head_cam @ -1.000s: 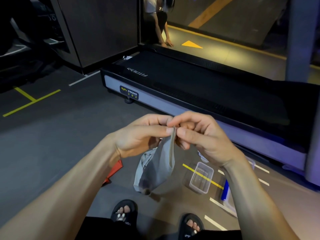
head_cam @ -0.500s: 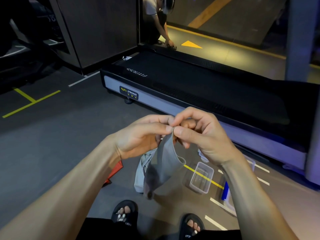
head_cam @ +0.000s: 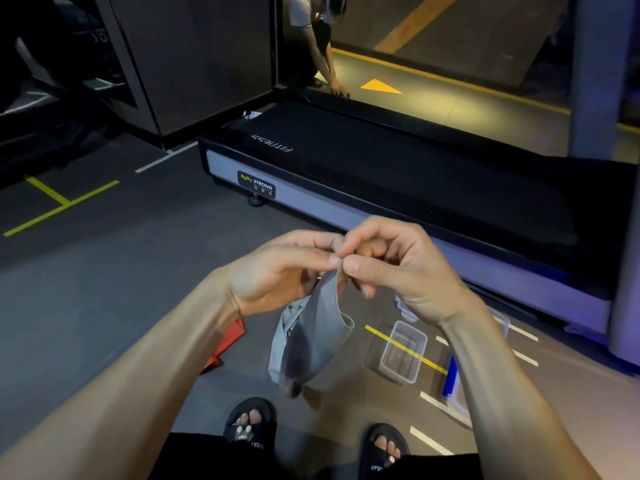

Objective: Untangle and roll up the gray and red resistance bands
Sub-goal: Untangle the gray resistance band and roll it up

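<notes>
Head cam looks down at two black sandals [head_cam: 250,424] on the gym floor [head_cam: 104,289]. Above them both hands meet mid-air: left hand [head_cam: 280,268] and right hand [head_cam: 398,268] each pinch the top edge of the gray band [head_cam: 317,337] between thumb and fingertips. It hangs pretty much straight down, long axis vertical, lower end a bit twisted. Behind it a light cloth [head_cam: 282,337] lies on the floor. Red band [head_cam: 228,344] peeks out past the left forearm. Clear container [head_cam: 403,351] sits right of the gray one. Further back, the treadmill [head_cam: 381,174], then another person bending down.
</notes>
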Action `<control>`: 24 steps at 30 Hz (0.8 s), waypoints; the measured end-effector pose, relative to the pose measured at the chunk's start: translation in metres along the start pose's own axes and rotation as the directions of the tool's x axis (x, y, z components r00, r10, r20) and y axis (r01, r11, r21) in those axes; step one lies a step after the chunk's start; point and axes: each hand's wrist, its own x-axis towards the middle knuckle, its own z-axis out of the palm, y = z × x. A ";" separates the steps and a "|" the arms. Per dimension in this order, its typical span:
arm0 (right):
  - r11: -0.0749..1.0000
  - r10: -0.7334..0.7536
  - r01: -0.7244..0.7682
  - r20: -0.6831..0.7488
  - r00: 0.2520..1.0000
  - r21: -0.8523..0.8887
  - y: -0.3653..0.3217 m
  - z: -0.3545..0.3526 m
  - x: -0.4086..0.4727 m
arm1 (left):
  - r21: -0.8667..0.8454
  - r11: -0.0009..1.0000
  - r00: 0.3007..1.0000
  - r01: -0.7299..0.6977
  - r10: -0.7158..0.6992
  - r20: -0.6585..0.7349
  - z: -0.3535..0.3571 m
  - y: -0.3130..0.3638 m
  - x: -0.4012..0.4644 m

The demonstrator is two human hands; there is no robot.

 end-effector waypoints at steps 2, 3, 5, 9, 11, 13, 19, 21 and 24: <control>1.000 0.004 -0.004 0.004 1.000 0.002 -0.001 0.000 0.000 | -0.007 1.000 1.000 -0.021 0.021 0.010 -0.001 -0.002 0.001; 1.000 0.005 -0.005 0.006 1.000 0.011 -0.001 -0.002 0.000 | -0.003 1.000 1.000 -0.025 0.025 0.007 -0.001 -0.004 0.001; 1.000 0.005 -0.005 0.002 1.000 0.015 -0.004 -0.005 0.000 | 0.037 0.999 0.999 -0.029 0.030 -0.019 -0.004 -0.007 0.003; 0.998 -0.017 0.016 -0.023 1.000 -0.056 -0.015 -0.014 -0.002 | 0.129 0.992 0.995 0.011 0.002 -0.098 -0.008 -0.015 0.006; 0.993 -0.049 0.045 -0.038 0.998 -0.108 -0.022 -0.019 -0.002 | 0.153 0.987 0.995 0.050 -0.036 -0.092 -0.011 -0.019 0.005; 0.983 -0.090 0.083 -0.037 0.995 -0.166 -0.028 -0.023 -0.001 | 0.218 0.971 0.991 0.100 -0.079 -0.107 -0.014 -0.027 0.006; 0.981 -0.092 0.094 0.019 0.996 -0.171 -0.031 -0.029 -0.002 | 0.359 0.902 0.970 0.240 -0.206 -0.129 -0.023 -0.055 0.013; 0.985 -0.087 0.090 0.026 0.996 -0.146 -0.032 -0.029 -0.004 | 0.425 0.865 0.964 0.265 -0.232 -0.129 -0.025 -0.062 0.014; 0.989 -0.113 0.112 -0.006 0.994 -0.099 -0.034 -0.029 -0.006 | 0.480 0.833 0.961 0.275 -0.225 -0.160 -0.033 -0.076 0.015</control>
